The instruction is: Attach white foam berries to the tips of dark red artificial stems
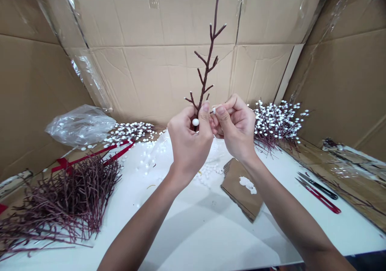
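My left hand (192, 136) is closed around the lower part of a brown artificial branch (206, 68), which stands upright with short side twigs, several tipped with white. One white berry (196, 122) shows by my left thumb, near the base of the branch. Close beside it on the right, my right hand (237, 126) pinches a small white berry (214, 110) between thumb and forefinger, at the end of a short side twig. The fingertips of both hands nearly meet. The lower end of the branch is hidden behind my left hand.
Bare brown branches (75, 194) are heaped at left, near red ribbon (90, 157) and a clear plastic bag (80, 124). White-berried branches (277, 120) lie at back right. Cardboard with white glue (241, 202) and two thread snips (321, 190) lie at right. Cardboard walls (169, 78) surround the table.
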Action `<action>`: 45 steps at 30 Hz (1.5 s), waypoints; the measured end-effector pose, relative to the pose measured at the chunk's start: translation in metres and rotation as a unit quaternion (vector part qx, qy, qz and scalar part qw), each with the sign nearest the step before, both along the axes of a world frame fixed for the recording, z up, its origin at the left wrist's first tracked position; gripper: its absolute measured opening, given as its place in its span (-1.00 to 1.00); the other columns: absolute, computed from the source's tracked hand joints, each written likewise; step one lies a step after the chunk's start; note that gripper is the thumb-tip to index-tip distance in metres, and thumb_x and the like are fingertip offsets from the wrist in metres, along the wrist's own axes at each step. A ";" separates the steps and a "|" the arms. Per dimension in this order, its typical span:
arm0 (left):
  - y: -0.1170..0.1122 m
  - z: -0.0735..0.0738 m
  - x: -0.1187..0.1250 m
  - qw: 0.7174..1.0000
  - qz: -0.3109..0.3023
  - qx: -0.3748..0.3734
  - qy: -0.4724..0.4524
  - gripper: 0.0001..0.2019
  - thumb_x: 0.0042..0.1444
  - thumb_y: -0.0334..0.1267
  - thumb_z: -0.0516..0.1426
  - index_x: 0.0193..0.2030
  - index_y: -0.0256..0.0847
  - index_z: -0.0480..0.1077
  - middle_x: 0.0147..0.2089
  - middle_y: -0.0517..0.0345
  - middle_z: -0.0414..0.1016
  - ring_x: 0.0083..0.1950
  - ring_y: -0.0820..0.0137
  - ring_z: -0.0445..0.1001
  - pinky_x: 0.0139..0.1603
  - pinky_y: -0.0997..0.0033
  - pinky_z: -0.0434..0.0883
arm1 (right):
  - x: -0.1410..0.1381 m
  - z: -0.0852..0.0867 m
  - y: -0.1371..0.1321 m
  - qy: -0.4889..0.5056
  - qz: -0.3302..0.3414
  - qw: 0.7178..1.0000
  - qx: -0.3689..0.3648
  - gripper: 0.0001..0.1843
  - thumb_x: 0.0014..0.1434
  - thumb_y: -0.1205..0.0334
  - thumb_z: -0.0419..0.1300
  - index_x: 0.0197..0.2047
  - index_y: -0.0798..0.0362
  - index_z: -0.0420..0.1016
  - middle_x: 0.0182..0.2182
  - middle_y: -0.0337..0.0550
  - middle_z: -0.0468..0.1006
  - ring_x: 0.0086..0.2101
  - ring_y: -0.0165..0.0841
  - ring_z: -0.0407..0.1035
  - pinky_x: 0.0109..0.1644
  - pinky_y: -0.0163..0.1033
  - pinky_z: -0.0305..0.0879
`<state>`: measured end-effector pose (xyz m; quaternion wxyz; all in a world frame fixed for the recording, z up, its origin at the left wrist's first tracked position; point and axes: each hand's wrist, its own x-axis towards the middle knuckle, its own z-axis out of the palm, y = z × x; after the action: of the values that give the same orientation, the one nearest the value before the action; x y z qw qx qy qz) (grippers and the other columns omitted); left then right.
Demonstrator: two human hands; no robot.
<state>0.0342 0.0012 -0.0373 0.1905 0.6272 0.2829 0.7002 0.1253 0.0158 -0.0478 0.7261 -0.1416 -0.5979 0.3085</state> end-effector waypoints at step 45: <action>0.007 0.005 -0.003 0.990 -0.124 -0.066 -0.006 -0.62 0.18 -0.22 0.11 -0.65 -0.27 0.25 -0.68 0.27 0.28 -0.68 0.58 0.31 -0.70 0.60 0.27 | 0.002 0.000 0.003 0.003 0.019 0.999 0.040 -0.77 0.22 0.28 0.15 -0.43 0.02 0.18 -0.62 -0.45 0.31 -0.70 -0.61 0.27 -0.70 -0.47 0.21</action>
<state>0.0316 0.0080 -0.0328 0.3187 0.6392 0.2477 0.6546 0.1277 0.0188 -0.0481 0.7270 -0.1004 -0.6100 0.2987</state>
